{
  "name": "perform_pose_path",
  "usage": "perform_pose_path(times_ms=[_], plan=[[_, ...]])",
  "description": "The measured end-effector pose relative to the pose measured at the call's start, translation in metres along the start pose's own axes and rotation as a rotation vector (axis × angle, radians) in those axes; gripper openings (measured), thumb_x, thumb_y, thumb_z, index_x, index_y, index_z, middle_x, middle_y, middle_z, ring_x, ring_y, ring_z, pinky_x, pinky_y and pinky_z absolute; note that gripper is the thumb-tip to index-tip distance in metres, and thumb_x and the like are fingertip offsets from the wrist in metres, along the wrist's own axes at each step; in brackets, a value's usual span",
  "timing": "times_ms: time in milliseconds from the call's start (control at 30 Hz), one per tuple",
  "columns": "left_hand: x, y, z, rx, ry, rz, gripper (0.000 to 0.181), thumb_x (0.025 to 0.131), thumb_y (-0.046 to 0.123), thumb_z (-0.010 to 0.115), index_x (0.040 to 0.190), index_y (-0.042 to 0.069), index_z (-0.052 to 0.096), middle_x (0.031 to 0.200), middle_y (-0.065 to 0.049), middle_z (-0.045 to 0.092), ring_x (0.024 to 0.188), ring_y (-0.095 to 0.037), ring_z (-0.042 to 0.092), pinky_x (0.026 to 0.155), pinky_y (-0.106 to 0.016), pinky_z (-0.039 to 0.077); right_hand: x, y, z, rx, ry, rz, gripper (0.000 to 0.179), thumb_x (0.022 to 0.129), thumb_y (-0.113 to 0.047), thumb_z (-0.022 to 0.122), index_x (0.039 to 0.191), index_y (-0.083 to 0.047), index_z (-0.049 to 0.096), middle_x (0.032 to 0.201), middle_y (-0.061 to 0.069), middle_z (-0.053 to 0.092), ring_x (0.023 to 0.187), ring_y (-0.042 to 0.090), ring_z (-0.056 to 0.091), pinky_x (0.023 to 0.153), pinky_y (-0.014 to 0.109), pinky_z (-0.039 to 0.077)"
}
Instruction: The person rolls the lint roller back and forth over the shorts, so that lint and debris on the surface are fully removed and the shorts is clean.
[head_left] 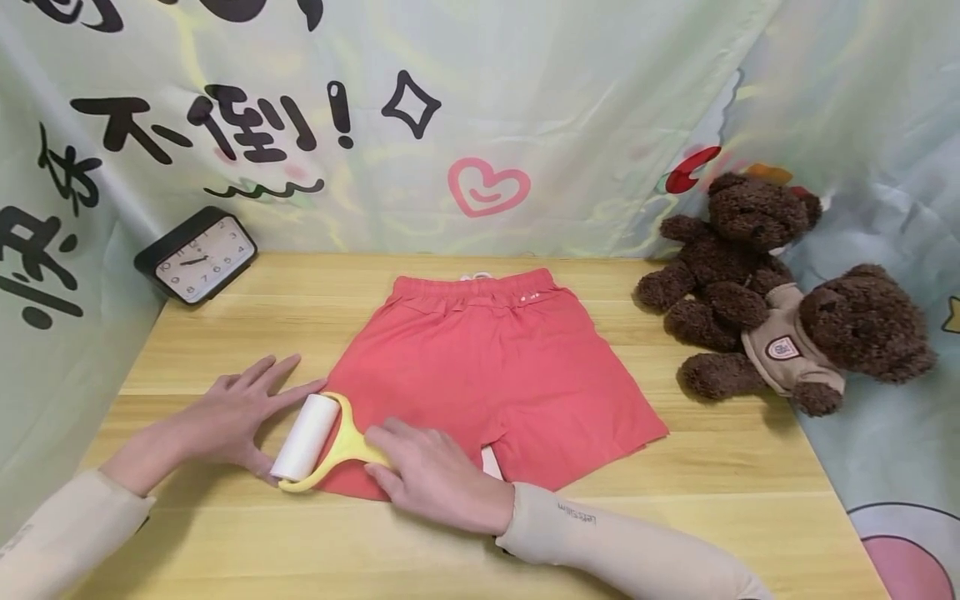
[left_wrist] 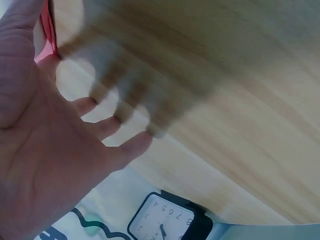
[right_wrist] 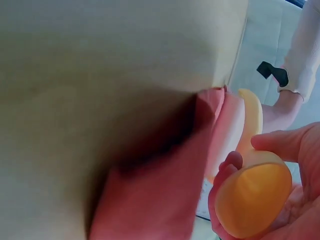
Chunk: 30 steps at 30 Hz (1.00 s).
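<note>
A pair of red shorts (head_left: 465, 358) lies spread flat on the wooden table, waistband toward the back wall. My right hand (head_left: 442, 479) grips the yellow handle of a lint roller (head_left: 305, 437), whose white roll lies over the outer hem corner of the left leg. In the right wrist view, fingers and thumb wrap round the hollow yellow handle (right_wrist: 255, 200), and the red cloth rises in a fold beside the roll. My left hand (head_left: 232, 417) has its fingers spread at the left edge of the shorts, index fingertip at the cloth and thumb close by the roll's lower end.
A black-framed clock (head_left: 198, 258) stands at the table's back left corner. Two brown teddy bears, one seated (head_left: 738, 250) and one lying in a beige shirt (head_left: 795, 342), are at the right edge. Printed cloth (head_left: 585, 100) hangs behind the table (head_left: 255, 550).
</note>
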<state>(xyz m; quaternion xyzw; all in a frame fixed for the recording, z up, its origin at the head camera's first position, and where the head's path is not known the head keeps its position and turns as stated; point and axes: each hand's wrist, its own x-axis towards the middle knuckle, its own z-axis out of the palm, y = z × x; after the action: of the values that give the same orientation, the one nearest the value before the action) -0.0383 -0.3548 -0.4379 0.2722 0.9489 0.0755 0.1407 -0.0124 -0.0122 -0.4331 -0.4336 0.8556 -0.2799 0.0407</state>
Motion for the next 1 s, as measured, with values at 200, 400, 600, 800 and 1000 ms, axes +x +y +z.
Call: perform_pose_path(times_ms=[200,400,600,800,1000], plan=[[0.002,0.005,-0.003,-0.024,-0.052,-0.043,0.139,0.055,0.091,0.079,0.172,0.029,0.035,0.173,-0.030,0.019,0.150,-0.067,0.026,0.098,-0.089,0.036,-0.011,0.005,-0.012,-0.013,-0.026,-0.010,0.028,0.105,-0.018,0.072,0.094,-0.019,0.046,0.084,-0.008,0.041,0.065,0.007,0.039,0.052,0.016,0.033],[0.000,0.008,-0.003,-0.031,-0.064,-0.064,0.140,0.053,0.084,0.085,0.171,0.027,0.036,0.173,-0.032,0.019,0.149,-0.069,0.026,0.097,-0.090,0.036,-0.024,0.011,-0.022,-0.012,-0.072,-0.009,0.022,0.105,-0.020,0.075,0.099,-0.020,0.053,0.087,-0.009,0.044,0.069,0.005,0.042,0.056,0.014,0.037],[-0.001,0.008,-0.004,-0.075,-0.049,-0.054,0.137,0.055,0.086,0.085,0.171,0.027,0.039,0.173,-0.032,0.019,0.150,-0.068,0.024,0.100,-0.091,0.031,-0.036,0.018,-0.033,0.007,-0.117,0.026,0.021,0.104,-0.020,0.077,0.101,-0.020,0.057,0.088,-0.009,0.046,0.068,0.005,0.043,0.058,0.015,0.039],[-0.002,0.003,0.001,-0.147,0.040,-0.002,0.129,0.066,0.089,0.081,0.172,0.028,0.038,0.175,-0.031,0.018,0.153,-0.066,0.019,0.103,-0.092,0.023,-0.038,0.022,-0.034,0.018,-0.110,0.016,0.016,0.105,-0.020,0.076,0.107,-0.018,0.060,0.090,-0.009,0.047,0.069,0.005,0.045,0.059,0.015,0.041],[0.001,0.001,0.016,-0.094,0.127,0.053,0.129,0.069,0.092,0.077,0.173,0.028,0.036,0.176,-0.029,0.016,0.155,-0.064,0.016,0.105,-0.092,0.018,-0.038,0.024,-0.035,0.018,-0.126,0.023,0.015,0.105,-0.021,0.076,0.114,-0.018,0.064,0.094,-0.009,0.050,0.070,0.005,0.047,0.061,0.015,0.042]])
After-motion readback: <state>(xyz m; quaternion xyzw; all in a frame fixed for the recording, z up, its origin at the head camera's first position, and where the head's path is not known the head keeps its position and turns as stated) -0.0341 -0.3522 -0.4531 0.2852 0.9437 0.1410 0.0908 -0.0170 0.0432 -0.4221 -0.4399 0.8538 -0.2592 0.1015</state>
